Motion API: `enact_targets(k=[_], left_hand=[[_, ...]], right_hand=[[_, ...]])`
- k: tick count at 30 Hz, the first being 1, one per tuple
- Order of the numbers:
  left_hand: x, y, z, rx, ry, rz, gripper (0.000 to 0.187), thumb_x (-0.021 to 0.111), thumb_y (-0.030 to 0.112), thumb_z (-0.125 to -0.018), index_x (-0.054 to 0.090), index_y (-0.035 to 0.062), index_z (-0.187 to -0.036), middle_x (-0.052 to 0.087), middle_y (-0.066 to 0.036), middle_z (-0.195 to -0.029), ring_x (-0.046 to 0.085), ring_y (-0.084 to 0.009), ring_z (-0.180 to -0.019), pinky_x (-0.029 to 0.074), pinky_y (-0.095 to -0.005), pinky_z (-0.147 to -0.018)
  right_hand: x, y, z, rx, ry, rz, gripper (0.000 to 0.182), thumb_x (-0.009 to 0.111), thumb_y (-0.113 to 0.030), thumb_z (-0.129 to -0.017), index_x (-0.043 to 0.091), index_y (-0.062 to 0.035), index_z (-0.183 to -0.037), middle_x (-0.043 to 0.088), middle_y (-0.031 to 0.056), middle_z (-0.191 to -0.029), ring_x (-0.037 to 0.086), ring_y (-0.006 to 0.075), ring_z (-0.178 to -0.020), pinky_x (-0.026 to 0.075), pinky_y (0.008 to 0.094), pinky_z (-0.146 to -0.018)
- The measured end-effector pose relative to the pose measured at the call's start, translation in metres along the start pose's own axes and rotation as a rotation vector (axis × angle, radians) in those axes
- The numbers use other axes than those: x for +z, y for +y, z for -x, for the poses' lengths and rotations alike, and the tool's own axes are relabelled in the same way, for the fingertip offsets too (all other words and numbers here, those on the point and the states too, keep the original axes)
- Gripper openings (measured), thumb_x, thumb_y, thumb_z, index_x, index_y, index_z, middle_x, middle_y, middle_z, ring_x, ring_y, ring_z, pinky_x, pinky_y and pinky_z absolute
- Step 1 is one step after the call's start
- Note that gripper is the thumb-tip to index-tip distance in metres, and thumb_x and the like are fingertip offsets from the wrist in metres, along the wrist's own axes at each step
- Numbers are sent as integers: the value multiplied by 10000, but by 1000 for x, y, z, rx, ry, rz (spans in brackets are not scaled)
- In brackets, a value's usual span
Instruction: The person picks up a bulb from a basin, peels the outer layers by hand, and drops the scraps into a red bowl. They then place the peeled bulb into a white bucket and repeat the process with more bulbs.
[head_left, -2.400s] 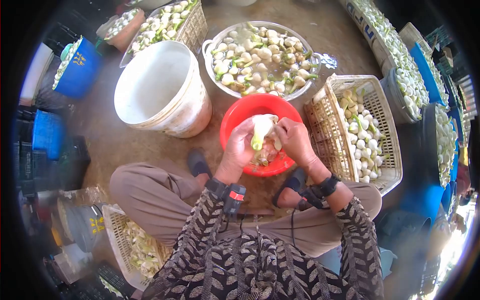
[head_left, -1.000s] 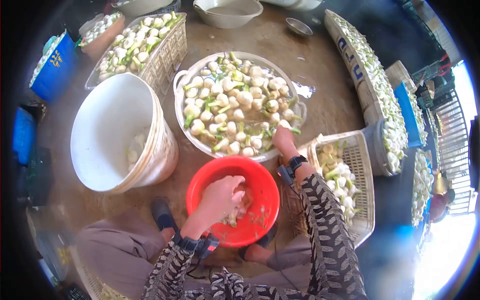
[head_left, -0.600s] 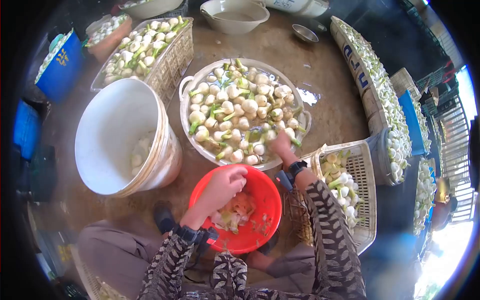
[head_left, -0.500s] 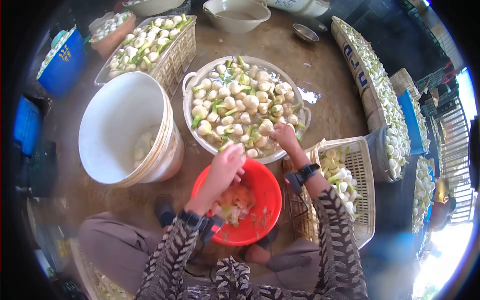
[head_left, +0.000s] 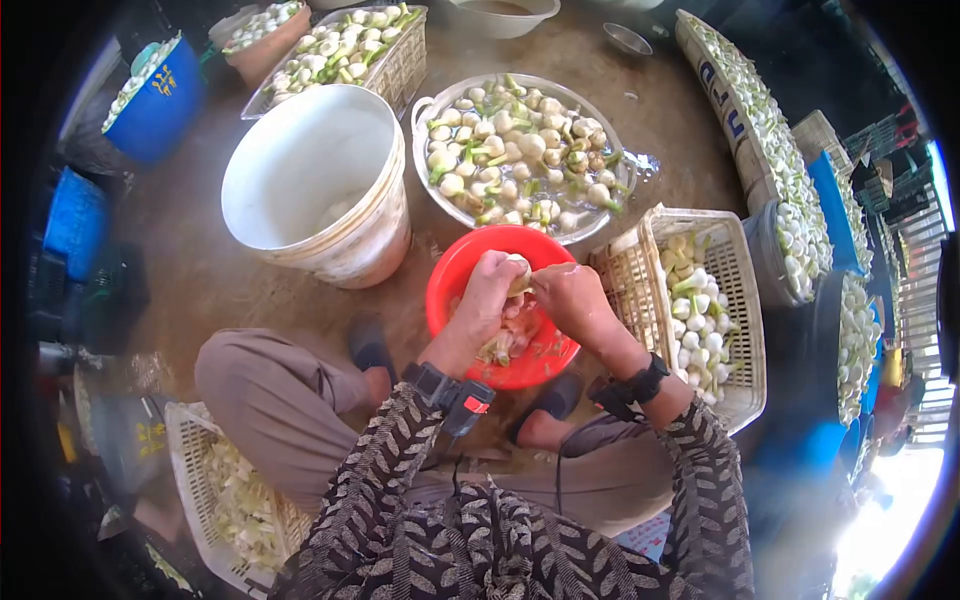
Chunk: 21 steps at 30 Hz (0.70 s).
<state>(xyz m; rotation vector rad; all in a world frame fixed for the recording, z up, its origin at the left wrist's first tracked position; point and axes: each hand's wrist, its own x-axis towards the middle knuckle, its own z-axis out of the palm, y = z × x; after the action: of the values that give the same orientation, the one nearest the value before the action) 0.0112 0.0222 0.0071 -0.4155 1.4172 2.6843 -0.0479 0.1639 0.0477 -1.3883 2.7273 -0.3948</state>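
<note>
Over the red basin [head_left: 441, 285], both our hands, brought together at one whitish bulb [head_left: 519, 272].

Left hand [head_left: 485, 290]: fingers curled and closed on the bulb, which sits at the fingertips, partly covered.

Right hand [head_left: 577, 298]: fingers bent in at the bulb's side; how tightly they close, and whether they grip any skin, we cannot tell.

Inside the basin, below our hands: one heap of damp-looking peelings [head_left: 508, 345], pinkish and pale, with scraps on the red wall.

Beyond the basin: one wide round tub [head_left: 421, 165], handled, of water and many bulbs, some with green stems.

To our left of the tub: one large white bucket [head_left: 375, 240], wall stained, something pale low inside.

To our right, beside the basin: one slatted crate [head_left: 750, 320], part filled with bulbs.

By our left knee: one pale crate [head_left: 187, 470] of cream-coloured trimmings [head_left: 243, 505].

Farther off, left side: one woven-sided crate [head_left: 407, 68] heaped with stemmed bulbs; one blue bin [head_left: 158, 115], likewise filled.

Far right: one long lettered container [head_left: 722, 98], bulbs along its length.

On both our wrists: dark straps [head_left: 651, 378] bearing small devices.
</note>
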Motion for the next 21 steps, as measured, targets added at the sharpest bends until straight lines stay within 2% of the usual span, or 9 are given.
enact_targets(k=[5,7,10,13,14,16,17,18,21], left_hand=[[2,-3,28,24,73,82,117,500,172,-831,488,75,-895,528,-36,-752,501,-103,-552,363,-222,-403],[1,-2,34,25,69,128,119,498,156,-826,481,78,-914,531,-38,-780,515,-107,-593,373,-224,-415],[-2,-1,40,47,15,123,123,497,138,-815,476,91,-927,531,-40,-827,527,-107,-664,395,-226,-447],[-5,-5,41,119,-2,52,167,546,107,-790,513,50,-943,546,-29,-849,525,-109,-784,445,-252,-702],[-3,-8,41,148,-5,-1,179,546,110,-788,527,48,-955,553,-29,-867,528,-120,-828,438,-264,-755],[0,-17,41,162,-49,79,219,503,108,-807,531,58,-1018,577,-64,-913,554,-163,-885,476,-304,-787],[-8,-24,36,219,-119,74,228,479,117,-828,520,54,-1043,588,-92,-963,570,-193,-936,489,-347,-826],[-4,-14,43,128,-148,90,251,481,155,-839,508,44,-1062,589,-113,-1029,575,-229,-993,485,-376,-860],[-9,-21,32,314,-314,22,419,501,259,-815,475,15,-1155,554,-140,-1113,538,-257,-1061,426,-387,-929]], right_hand=[[6,-18,16,33,190,-72,126,549,-116,-756,581,-60,-648,598,129,-638,612,306,-636,486,410,-598],[-7,-23,21,100,98,-386,125,542,-104,-764,585,-61,-654,602,119,-644,610,307,-638,487,412,-609],[-12,-31,29,33,171,-491,99,555,-93,-752,597,-69,-665,615,112,-676,607,306,-634,485,408,-610],[-4,-31,37,-47,213,-324,62,572,-87,-727,622,-79,-692,626,120,-710,619,279,-643,487,391,-609],[24,-11,35,-228,134,-38,52,603,-96,-697,646,-92,-727,630,125,-730,634,252,-668,492,379,-606],[24,-22,41,348,104,-769,86,617,-108,-687,658,-74,-755,646,148,-767,642,268,-686,498,373,-597],[24,-19,39,159,157,-500,121,619,-119,-700,670,-61,-793,647,165,-789,642,282,-686,494,379,-602],[21,-21,40,132,281,-588,133,633,-105,-726,657,-42,-840,638,160,-775,625,232,-650,470,355,-572],[37,-5,33,312,330,-814,149,596,-172,-760,659,-38,-761,624,170,-719,613,272,-625,466,369,-579]])
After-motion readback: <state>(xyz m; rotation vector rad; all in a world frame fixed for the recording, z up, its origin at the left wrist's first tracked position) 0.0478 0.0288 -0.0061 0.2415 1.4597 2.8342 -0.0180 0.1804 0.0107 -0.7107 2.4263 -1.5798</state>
